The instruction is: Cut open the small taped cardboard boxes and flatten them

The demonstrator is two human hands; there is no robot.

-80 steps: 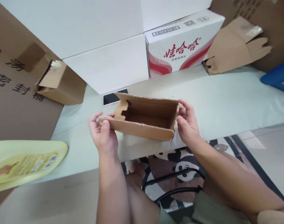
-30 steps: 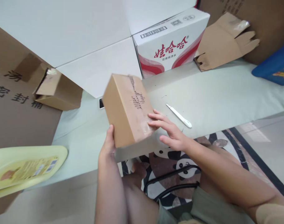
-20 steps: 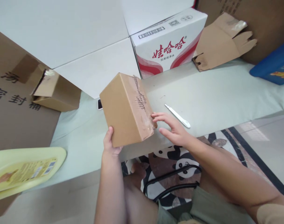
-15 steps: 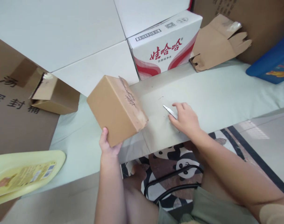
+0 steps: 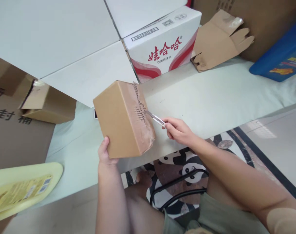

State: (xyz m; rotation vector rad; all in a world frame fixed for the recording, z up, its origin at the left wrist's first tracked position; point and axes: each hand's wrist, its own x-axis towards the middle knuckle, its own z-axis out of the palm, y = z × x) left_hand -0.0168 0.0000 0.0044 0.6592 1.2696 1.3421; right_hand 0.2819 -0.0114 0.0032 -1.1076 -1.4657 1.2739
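Note:
My left hand [image 5: 106,152] grips a brown cardboard box [image 5: 118,123] by its lower left corner, the thumb on the near face and the other fingers mostly hidden beneath. The box is tilted, its taped side turned to the right. Clear tape [image 5: 140,120] with dark printed writing runs along that side and looks wrinkled. My right hand [image 5: 176,130] is closed around a utility knife [image 5: 157,119], whose blade points left. The tip of the blade is at the taped side, near the printing; whether it cuts in cannot be told.
Behind stand white cartons [image 5: 72,32] and a red-and-white carton [image 5: 162,48]. A flattened cardboard piece [image 5: 218,42] and a blue container [image 5: 279,55] are at the right. A small open box [image 5: 50,104] and a pale yellow bottle [image 5: 23,185] lie left on the cloth-covered surface [image 5: 211,97].
My right hand has taken the utility knife up from the surface and brought it left to the taped side. The box has turned slightly in my left hand, and the view has shifted.

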